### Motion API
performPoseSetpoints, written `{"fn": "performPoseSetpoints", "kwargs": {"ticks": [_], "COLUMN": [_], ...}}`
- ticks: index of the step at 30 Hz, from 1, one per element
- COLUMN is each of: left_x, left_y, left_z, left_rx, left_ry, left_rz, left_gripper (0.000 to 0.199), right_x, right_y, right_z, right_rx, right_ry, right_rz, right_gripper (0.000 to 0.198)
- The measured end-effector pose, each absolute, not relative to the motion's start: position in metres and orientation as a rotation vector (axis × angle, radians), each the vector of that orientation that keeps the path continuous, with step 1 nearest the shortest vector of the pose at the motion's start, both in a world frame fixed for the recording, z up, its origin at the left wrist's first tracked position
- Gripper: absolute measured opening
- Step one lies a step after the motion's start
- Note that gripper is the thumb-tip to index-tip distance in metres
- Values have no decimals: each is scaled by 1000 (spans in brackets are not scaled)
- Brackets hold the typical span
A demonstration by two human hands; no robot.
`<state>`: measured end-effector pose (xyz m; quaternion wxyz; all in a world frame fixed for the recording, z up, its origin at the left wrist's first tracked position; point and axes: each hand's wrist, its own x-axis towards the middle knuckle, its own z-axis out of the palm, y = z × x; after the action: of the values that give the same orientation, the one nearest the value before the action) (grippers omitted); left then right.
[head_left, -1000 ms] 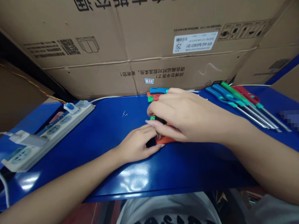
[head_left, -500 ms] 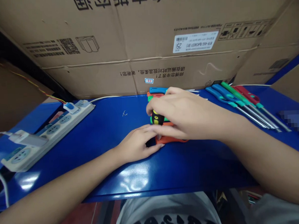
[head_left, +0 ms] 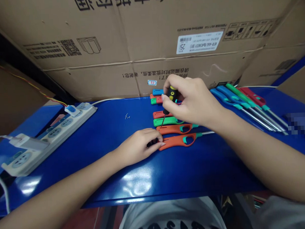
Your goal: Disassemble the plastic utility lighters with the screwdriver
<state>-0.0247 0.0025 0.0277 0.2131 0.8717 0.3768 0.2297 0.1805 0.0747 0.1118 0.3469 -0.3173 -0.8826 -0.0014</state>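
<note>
My right hand (head_left: 192, 99) is closed around the black and yellow handle of a screwdriver (head_left: 172, 93). The screwdriver's dark shaft slants down to the left, its tip by the butt end of an orange lighter (head_left: 168, 129). My left hand (head_left: 137, 147) rests on the blue table, thumb and fingertips at the butt end of the nearest orange lighter (head_left: 177, 141). Above these two lie a green lighter (head_left: 165, 121) and a red lighter (head_left: 159, 114), with blue, orange and green-red ones farther back. My right hand covers parts of the farther lighters.
Several long lighters (head_left: 244, 103) in blue, green and red lie at the right. Small thin metal bits, perhaps screws (head_left: 127, 116), lie left of the row. A white power strip (head_left: 54, 134) with plugs runs along the left. A large cardboard box (head_left: 111, 76) stands behind.
My right hand has risen and moved right with the screwdriver, uncovering the nearer lighters and the screwdriver's shaft. My left hand has stayed almost in place.
</note>
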Motion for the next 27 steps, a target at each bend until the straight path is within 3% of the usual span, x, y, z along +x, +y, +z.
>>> {"fn": "performPoseSetpoints", "kwargs": {"ticks": [8, 20, 27], "left_x": [-21, -21, -21], "left_y": [3, 9, 9], "left_z": [33, 26, 25], "left_rx": [2940, 2956, 3021], "left_ry": [1130, 1144, 1060], "left_rz": [315, 548, 560], "left_gripper": [28, 36, 39], "right_x": [174, 172, 172], "right_y": [79, 80, 76], "right_z": [98, 95, 101], "right_rx": [-748, -714, -708], "right_ry": [-2284, -2329, -2450], "right_rz": [-21, -17, -76], "right_gripper": [12, 10, 28]}}
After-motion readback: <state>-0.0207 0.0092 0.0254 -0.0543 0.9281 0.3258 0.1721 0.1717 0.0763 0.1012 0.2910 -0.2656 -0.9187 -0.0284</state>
